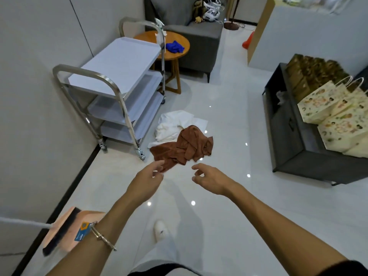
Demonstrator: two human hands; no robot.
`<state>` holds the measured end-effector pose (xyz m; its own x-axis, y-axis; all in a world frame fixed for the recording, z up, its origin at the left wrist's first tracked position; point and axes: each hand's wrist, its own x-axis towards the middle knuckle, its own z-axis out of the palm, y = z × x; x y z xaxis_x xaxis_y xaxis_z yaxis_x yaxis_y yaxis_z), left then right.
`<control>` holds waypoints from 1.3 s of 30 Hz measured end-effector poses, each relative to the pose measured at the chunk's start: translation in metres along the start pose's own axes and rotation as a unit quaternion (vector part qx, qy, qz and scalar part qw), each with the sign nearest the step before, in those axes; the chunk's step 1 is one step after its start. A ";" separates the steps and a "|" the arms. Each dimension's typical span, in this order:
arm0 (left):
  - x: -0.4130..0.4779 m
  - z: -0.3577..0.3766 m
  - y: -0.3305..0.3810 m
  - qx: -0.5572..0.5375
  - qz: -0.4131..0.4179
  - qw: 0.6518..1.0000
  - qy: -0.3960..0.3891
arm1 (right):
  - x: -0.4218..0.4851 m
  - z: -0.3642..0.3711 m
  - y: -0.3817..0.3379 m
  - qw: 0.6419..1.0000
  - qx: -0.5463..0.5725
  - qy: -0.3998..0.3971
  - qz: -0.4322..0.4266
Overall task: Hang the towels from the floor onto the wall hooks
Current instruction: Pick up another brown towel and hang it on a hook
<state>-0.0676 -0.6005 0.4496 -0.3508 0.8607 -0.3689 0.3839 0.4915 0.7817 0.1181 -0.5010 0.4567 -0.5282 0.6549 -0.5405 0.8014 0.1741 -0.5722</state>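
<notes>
Your left hand (148, 177) and right hand (209, 181) reach forward, fingers loosely curled, holding nothing. Just beyond them the brown towel (185, 146) lies crumpled on the floor (235, 124), long axis near-left to far-right; your left hand is nearer its corner. A white towel (175, 124) lies behind it.

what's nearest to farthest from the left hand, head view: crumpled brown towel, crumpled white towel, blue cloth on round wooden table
From the left hand:
1. Crumpled brown towel, at its fingertips.
2. Crumpled white towel, just behind that.
3. Blue cloth, far back on the round wooden table.
</notes>
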 end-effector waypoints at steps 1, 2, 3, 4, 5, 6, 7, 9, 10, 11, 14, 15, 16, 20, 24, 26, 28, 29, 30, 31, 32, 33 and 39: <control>0.018 -0.007 0.006 0.000 0.006 1.000 -0.004 | 0.012 -0.012 -0.005 1.000 -0.001 0.004 0.007; 0.035 -0.013 0.010 0.001 0.009 1.000 -0.010 | 0.025 -0.022 -0.010 1.000 -0.005 0.007 0.011; 0.053 -0.018 0.013 0.004 0.012 1.000 -0.017 | 0.037 -0.030 -0.015 1.000 -0.010 0.012 0.015; 0.069 -0.022 0.014 0.009 0.011 1.000 -0.025 | 0.049 -0.037 -0.020 1.000 -0.011 0.016 0.018; 0.084 -0.026 0.015 0.016 0.008 0.999 -0.033 | 0.059 -0.042 -0.024 1.000 -0.011 0.017 0.021; 0.098 -0.029 0.017 0.025 0.005 0.999 -0.044 | 0.068 -0.048 -0.028 1.000 -0.015 0.014 0.021; 0.109 -0.032 0.018 0.035 0.004 0.998 -0.060 | 0.075 -0.053 -0.032 0.999 -0.025 0.008 0.018; 0.127 -0.037 0.024 0.048 0.009 0.994 -0.092 | 0.089 -0.067 -0.037 0.999 -0.047 0.000 0.012; 0.137 -0.040 0.027 0.053 0.012 0.994 -0.100 | 0.096 -0.076 -0.038 0.999 -0.049 0.006 0.010; 0.147 -0.043 0.032 0.055 0.015 0.993 -0.101 | 0.104 -0.086 -0.040 0.999 -0.042 0.015 0.012; 0.179 -0.048 0.042 0.058 0.014 0.994 -0.092 | 0.127 -0.111 -0.040 0.999 -0.008 0.039 0.025; 0.189 -0.047 0.046 0.062 0.012 0.994 -0.093 | 0.135 -0.116 -0.038 0.999 -0.006 0.037 0.026; 0.198 -0.046 0.049 0.065 0.010 0.993 -0.096 | 0.142 -0.120 -0.036 0.999 -0.007 0.031 0.024; 0.231 -0.034 0.067 0.073 -0.004 0.990 -0.117 | 0.176 -0.137 -0.024 1.000 -0.008 0.000 0.022; 0.285 -0.018 0.090 0.074 -0.019 0.991 -0.112 | 0.233 -0.174 -0.009 1.000 -0.007 -0.023 0.003; 0.317 -0.011 0.104 0.070 -0.031 0.992 -0.097 | 0.266 -0.200 -0.001 0.999 -0.001 -0.031 -0.006; 0.350 -0.004 0.119 0.067 -0.049 0.993 -0.082 | 0.299 -0.230 0.008 0.999 0.010 -0.040 -0.017; 0.365 0.001 0.127 0.068 -0.058 0.993 -0.079 | 0.314 -0.244 0.013 0.999 0.016 -0.045 -0.020; 0.381 0.007 0.136 0.071 -0.065 0.992 -0.081 | 0.328 -0.257 0.020 0.998 0.015 -0.049 -0.020; 0.395 0.013 0.144 0.075 -0.072 0.991 -0.086 | 0.342 -0.268 0.027 0.998 0.013 -0.053 -0.017; 0.410 0.020 0.150 0.077 -0.078 0.990 -0.086 | 0.355 -0.277 0.035 0.998 0.012 -0.061 -0.014; 0.425 0.027 0.155 0.075 -0.085 0.990 -0.083 | 0.370 -0.283 0.044 0.997 0.013 -0.073 -0.009; 0.498 0.075 0.141 0.055 -0.136 0.984 -0.100 | 0.454 -0.278 0.104 0.991 0.022 -0.128 0.022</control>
<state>-0.1238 -0.0922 0.3383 -0.2828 0.6994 -0.6564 0.3936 0.7087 0.5855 0.0395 0.0182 0.3235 -0.5509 0.4522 -0.7015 0.8157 0.1139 -0.5671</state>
